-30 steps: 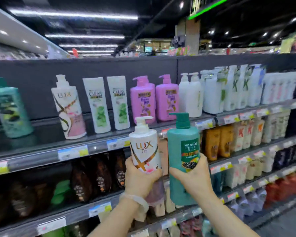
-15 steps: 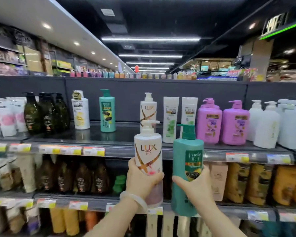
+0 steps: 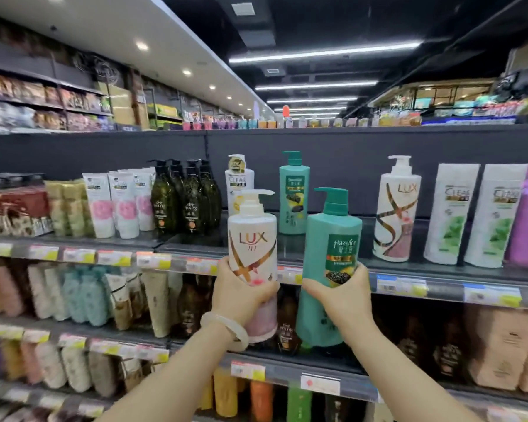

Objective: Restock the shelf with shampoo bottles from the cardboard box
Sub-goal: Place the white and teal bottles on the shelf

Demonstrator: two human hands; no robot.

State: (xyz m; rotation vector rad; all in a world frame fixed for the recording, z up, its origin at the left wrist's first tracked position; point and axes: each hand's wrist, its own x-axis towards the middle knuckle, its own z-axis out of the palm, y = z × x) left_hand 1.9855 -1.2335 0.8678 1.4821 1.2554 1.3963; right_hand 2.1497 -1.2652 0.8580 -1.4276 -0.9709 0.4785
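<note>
**Two bottles raised toward a half-filled shelf**

A person faces the top shelf [image 3: 333,257], arms raised. The left hand [image 3: 241,295] grasps a white Lux bottle [image 3: 252,248]; the right hand [image 3: 340,295] grasps a teal Hazeline bottle [image 3: 333,263]. Both bottles hang just in front of the shelf's edge, not yet set down. On the shelf behind them one teal bottle [image 3: 294,196] and one Lux bottle [image 3: 397,211] stand with wide gaps around them, so restocking looks barely begun. The cardboard box is out of sight.
</note>
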